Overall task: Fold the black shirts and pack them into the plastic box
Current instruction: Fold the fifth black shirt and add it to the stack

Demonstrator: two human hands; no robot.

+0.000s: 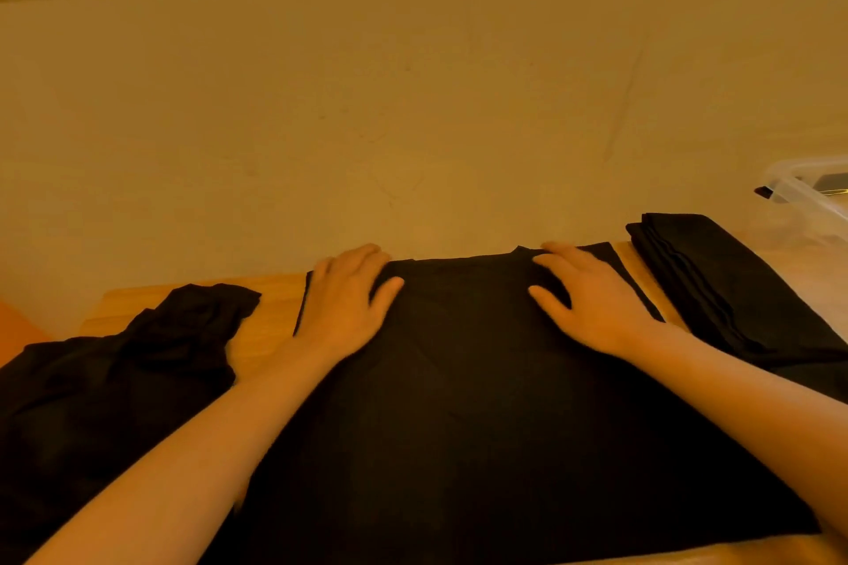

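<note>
nearest the camera a black shirt lies spread flat on the wooden table, its near end running down to the bottom of the view and its collar at the far edge by the wall. both forearms reach out over it. the left hand rests palm down on the far left part of the shirt, fingers straight and loose, gripping nothing. the right hand lies flat on the far right part just beside the collar, fingers released and spread, pressing the cloth. to the left, a crumpled pile of black shirts sits on the table, close beside the spread shirt. to the right, a folded stack of black shirts lies at the far right. beyond that stack, at the right edge, a corner of the clear plastic box shows; what it holds is too blurred to tell.
</note>
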